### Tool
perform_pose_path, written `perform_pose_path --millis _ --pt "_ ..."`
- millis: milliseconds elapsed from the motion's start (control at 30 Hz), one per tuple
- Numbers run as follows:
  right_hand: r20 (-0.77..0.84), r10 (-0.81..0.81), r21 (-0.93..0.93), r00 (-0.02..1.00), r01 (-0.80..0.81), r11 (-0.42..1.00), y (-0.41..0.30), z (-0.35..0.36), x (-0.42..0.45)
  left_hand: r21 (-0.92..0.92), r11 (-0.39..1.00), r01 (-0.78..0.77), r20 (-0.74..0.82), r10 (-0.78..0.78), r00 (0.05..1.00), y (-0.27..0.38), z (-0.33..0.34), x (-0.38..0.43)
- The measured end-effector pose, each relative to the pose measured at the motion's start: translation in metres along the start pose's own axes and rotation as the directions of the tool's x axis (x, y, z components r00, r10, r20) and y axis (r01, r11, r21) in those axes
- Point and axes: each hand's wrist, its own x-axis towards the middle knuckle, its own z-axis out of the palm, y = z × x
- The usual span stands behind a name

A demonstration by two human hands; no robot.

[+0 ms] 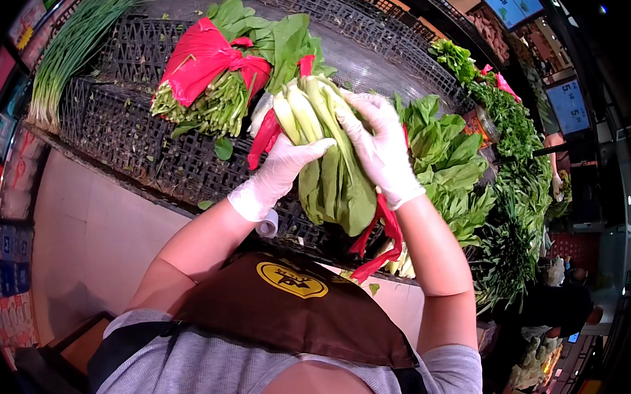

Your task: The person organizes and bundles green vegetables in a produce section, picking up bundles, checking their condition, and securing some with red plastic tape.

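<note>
Between my two gloved hands is a bunch of leafy greens [331, 179] with pale stalks, its stalk ends pointing away from me and its leaves towards my apron. My left hand [296, 162] grips it from the left, thumb across the stalks. On the other side my right hand [377, 136] wraps its fingers around the stalks. A red plastic strip [383, 241] hangs below my right wrist. Beyond the bunch lies a larger bundle of cut greens [219, 102], tied with a red plastic wrap [202, 58]. Another red strip [266, 137] shows beside my left hand.
Black plastic crates [121, 129] form the display shelf, strewn with leaf scraps. Spring onions [73, 55] lie at the far left. Loose leafy greens [451, 158] and darker greens [518, 225] line the right. A white roll [267, 224] sits near the front edge. Another person [557, 306] is at far right.
</note>
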Motion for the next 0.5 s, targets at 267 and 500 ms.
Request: perform_pose_path --millis 267,500 --pt "0.189 0.288 0.557 0.939 -0.344 0.755 -0.011 0.03 -0.016 0.025 0.995 0.1 -0.056 -0.098 0.994 -0.009 -0.018 -0.01" --pt "-0.096 0.0 -0.145 0.995 -0.014 0.989 -0.019 0.037 -0.018 -0.085 0.995 0.044 -0.077 -0.051 0.996 -0.016 -0.016 -0.012"
